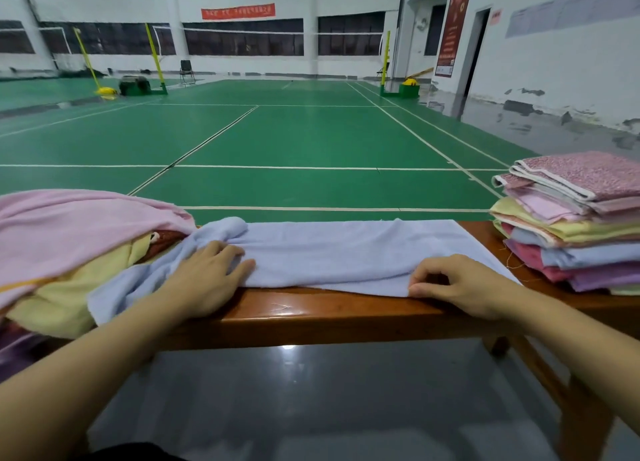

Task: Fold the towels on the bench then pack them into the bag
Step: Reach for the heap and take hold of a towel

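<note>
**Item in hand: pale blue towel, mid-fold**

We have the pale blue towel [332, 252] spread lengthwise across the wooden bench [311, 311], its near edge along the bench's front lip and its left end bunched against the loose heap. Our left hand [207, 273] lies flat on that bunched end, fingers straight and slightly spread, pressing the cloth down. Our right hand [460, 284] sits at the near edge toward the towel's right end, fingers curled and the thumb and forefinger pinching the hem.

Left of us — the unfolded pile [69, 252]: a pink towel draped over yellow and darker ones, clearly still to be done. Right of us — the folded stack [575, 228], many layers in pink, yellow, blue and lilac, squared on the bench's end.

By our reckoning the folding is well advanced but unfinished. No bag is visible, so packing appears not yet begun.
</note>
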A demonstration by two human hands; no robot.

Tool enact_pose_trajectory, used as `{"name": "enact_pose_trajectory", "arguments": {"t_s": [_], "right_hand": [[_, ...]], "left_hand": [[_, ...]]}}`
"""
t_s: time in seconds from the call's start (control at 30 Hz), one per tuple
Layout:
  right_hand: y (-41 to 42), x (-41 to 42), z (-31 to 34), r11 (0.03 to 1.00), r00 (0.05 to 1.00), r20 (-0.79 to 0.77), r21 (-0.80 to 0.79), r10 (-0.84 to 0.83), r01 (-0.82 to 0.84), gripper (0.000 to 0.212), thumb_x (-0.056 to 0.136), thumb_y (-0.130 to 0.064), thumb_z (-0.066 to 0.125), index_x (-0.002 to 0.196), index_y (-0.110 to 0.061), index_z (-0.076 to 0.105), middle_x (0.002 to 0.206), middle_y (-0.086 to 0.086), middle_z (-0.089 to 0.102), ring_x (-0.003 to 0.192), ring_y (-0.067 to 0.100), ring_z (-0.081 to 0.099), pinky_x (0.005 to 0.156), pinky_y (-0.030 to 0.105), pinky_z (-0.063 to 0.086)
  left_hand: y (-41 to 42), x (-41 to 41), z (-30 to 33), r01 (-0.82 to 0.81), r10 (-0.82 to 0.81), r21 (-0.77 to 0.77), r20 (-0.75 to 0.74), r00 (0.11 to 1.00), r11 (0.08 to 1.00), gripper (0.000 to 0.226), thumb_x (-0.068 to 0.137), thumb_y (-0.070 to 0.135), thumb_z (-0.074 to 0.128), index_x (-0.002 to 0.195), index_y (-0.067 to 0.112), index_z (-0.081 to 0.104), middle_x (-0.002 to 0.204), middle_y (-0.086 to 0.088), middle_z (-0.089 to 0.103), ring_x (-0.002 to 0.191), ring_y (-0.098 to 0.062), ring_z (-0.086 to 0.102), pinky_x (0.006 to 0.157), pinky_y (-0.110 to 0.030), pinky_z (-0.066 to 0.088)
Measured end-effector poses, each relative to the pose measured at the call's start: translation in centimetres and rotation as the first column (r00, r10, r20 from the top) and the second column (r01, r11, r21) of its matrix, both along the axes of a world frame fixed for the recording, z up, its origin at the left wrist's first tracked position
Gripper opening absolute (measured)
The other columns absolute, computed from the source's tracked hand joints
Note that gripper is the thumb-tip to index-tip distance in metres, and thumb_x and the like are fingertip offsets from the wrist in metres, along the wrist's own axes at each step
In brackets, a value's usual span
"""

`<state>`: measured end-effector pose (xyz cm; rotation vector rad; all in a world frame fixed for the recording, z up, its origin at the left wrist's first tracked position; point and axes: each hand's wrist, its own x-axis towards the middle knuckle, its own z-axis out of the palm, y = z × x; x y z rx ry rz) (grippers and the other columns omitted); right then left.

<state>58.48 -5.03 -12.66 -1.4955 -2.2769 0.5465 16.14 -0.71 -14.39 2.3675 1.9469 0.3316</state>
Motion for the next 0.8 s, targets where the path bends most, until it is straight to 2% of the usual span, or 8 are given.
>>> {"name": "enact_pose_trajectory", "arguments": {"t_s": [0.13, 0.27, 0.33, 0.4, 0.5, 0.6, 0.73, 0.8], "right_hand": [[-2.0, 2.4, 3.1, 0.954, 0.993, 0.058, -0.286, 0.106, -0.085, 0.006, 0.089, -0.035, 0.076, 0.087, -0.031, 0.078, 0.092, -0.014, 0.075, 0.089, 0.004, 0.068, 0.084, 0.021, 0.051], [-1.6, 2.1, 4.8, 0.918, 0.985, 0.115, -0.389, 0.126, -0.072, 0.021, 0.087, -0.044, 0.075, 0.082, -0.025, 0.081, 0.081, 0.0, 0.075, 0.072, 0.007, 0.064, 0.078, 0.032, 0.052], [-0.8, 0.1, 4.3, 0.97, 0.995, 0.096, -0.241, 0.031, -0.007, 0.03, 0.091, -0.052, 0.067, 0.076, -0.029, 0.08, 0.074, -0.004, 0.073, 0.064, 0.006, 0.058, 0.068, 0.027, 0.047], [0.3, -2.6, 2.9, 0.999, 0.998, 0.04, 0.001, -0.041, 0.041, 0.034, 0.091, -0.059, 0.06, 0.079, -0.032, 0.076, 0.081, -0.009, 0.072, 0.07, 0.006, 0.059, 0.069, 0.027, 0.047], [1.9, -6.2, 0.4, 0.982, 0.999, 0.019, 0.185, 0.036, -0.039, 0.024, 0.096, -0.052, 0.057, 0.1, -0.033, 0.07, 0.106, -0.014, 0.063, 0.098, 0.003, 0.057, 0.091, 0.029, 0.045], [2.4, -9.0, -1.0, 0.959, 0.989, 0.042, 0.245, 0.139, -0.145, 0.024, 0.1, -0.045, 0.057, 0.114, -0.029, 0.069, 0.123, -0.009, 0.059, 0.116, 0.01, 0.054, 0.104, 0.033, 0.043], [1.0, -14.0, -1.3, 0.86, 0.935, 0.03, 0.382, 0.354, -0.338, 0.024, 0.096, -0.042, 0.063, 0.105, -0.024, 0.075, 0.119, -0.004, 0.064, 0.108, 0.015, 0.058, 0.096, 0.031, 0.046], [0.7, -16.9, -1.4, 0.835, 0.909, 0.048, 0.377, 0.414, -0.401, 0.025, 0.094, -0.043, 0.067, 0.105, -0.023, 0.077, 0.116, -0.005, 0.065, 0.105, 0.017, 0.059, 0.093, 0.032, 0.047]], "left_hand": [[2.7, -1.3, 1.1, 0.068, -0.08, -0.132, -0.086, 0.993, 0.989, 0.086, 0.081, 0.077, 0.009, 0.127, 0.025, 0.06, 0.146, -0.001, 0.052, 0.131, -0.019, 0.044, 0.112, -0.041, 0.031], [3.6, 0.1, 2.3, 0.012, -0.025, -0.136, -0.096, 0.995, 0.991, 0.048, 0.101, 0.058, 0.037, 0.124, 0.026, 0.064, 0.14, -0.006, 0.057, 0.121, -0.025, 0.053, 0.106, -0.04, 0.038], [2.9, 1.9, 2.6, 0.055, -0.06, -0.053, -0.096, 0.994, 0.997, 0.037, 0.104, 0.047, 0.041, 0.12, 0.027, 0.066, 0.137, -0.005, 0.058, 0.119, -0.025, 0.054, 0.103, -0.042, 0.041], [1.5, 3.5, 2.5, 0.092, -0.093, 0.119, -0.003, 0.996, 0.989, 0.029, 0.102, 0.042, 0.049, 0.116, 0.026, 0.068, 0.125, -0.002, 0.062, 0.112, -0.024, 0.058, 0.096, -0.04, 0.045], [-1.5, 4.6, 2.2, 0.145, -0.18, 0.286, 0.102, 0.978, 0.947, 0.016, 0.098, 0.037, 0.058, 0.096, 0.027, 0.07, 0.092, 0.011, 0.066, 0.081, -0.01, 0.059, 0.076, -0.032, 0.044], [-4.1, 3.4, 2.3, 0.097, -0.173, 0.376, 0.174, 0.97, 0.922, 0.019, 0.097, 0.036, 0.06, 0.082, 0.025, 0.067, 0.077, 0.012, 0.066, 0.066, -0.006, 0.056, 0.065, -0.031, 0.041], [-5.9, -1.0, 2.5, 0.007, -0.101, 0.387, 0.223, 0.97, 0.922, 0.012, 0.094, 0.033, 0.065, 0.083, 0.027, 0.065, 0.078, 0.013, 0.064, 0.068, -0.007, 0.059, 0.065, -0.035, 0.047], [-5.9, -3.3, 2.2, -0.049, 0.003, 0.323, 0.144, 0.99, 0.945, 0.008, 0.09, 0.032, 0.071, 0.094, 0.028, 0.066, 0.091, 0.006, 0.061, 0.08, -0.017, 0.06, 0.072, -0.037, 0.046]]}}
